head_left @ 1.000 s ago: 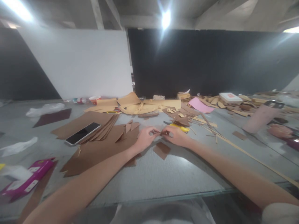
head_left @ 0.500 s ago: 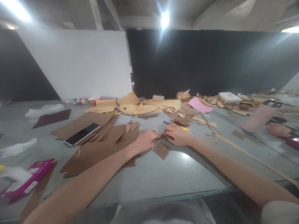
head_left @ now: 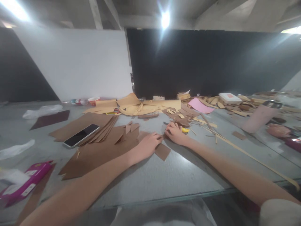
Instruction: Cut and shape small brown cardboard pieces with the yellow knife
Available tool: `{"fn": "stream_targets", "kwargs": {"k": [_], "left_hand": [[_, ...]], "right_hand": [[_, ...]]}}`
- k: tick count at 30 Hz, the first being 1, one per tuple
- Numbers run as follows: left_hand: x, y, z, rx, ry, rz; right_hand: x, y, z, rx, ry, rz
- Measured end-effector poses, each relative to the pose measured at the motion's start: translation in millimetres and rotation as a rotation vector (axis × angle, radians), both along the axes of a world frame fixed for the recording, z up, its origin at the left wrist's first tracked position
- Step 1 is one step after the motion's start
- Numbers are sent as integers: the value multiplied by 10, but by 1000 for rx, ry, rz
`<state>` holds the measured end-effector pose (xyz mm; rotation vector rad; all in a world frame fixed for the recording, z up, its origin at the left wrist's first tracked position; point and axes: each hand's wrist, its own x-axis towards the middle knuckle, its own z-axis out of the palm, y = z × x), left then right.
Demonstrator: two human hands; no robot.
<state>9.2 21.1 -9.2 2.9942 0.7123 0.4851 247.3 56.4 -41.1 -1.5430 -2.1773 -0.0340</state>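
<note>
My left hand (head_left: 149,144) is closed, with bent fingertips pressed on a small brown cardboard square (head_left: 163,152) lying on the table. Just to the right, my right hand (head_left: 176,134) rests low with its fingers bent and slightly apart; I see nothing held in it. A narrow gap separates the two hands' fingertips. Behind and partly under my right hand lies a tool with a yellow handle (head_left: 185,130) and a dark tip; its middle is hidden. Left of my left hand are large brown cardboard sheets (head_left: 94,157) with small folded pieces on top.
A phone (head_left: 81,135) lies on stacked brown sheets at left, near a magenta case (head_left: 29,182). Tan sheets and scraps (head_left: 162,104) line the back. A pink cylinder (head_left: 260,117) and another person's hand (head_left: 278,130) are at right. A long tan strip (head_left: 256,163) crosses the right side.
My fingertips have drawn apart from where they met over the small square. The right hand's fingers have lifted and spread a little, uncovering more of the yellow handle.
</note>
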Motion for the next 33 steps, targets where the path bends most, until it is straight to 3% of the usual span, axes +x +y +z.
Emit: {"fn": "stream_targets", "kwargs": {"k": [8, 15, 33], "left_hand": [[18, -53, -78, -1, -12, 47], [21, -29, -89, -17, -40, 40], [25, 63, -64, -21, -53, -40]], "right_hand": [[-103, -42, 102, -166, 29, 7], [-61, -84, 141, -203, 105, 72], [-48, -99, 204, -302, 110, 53]]}}
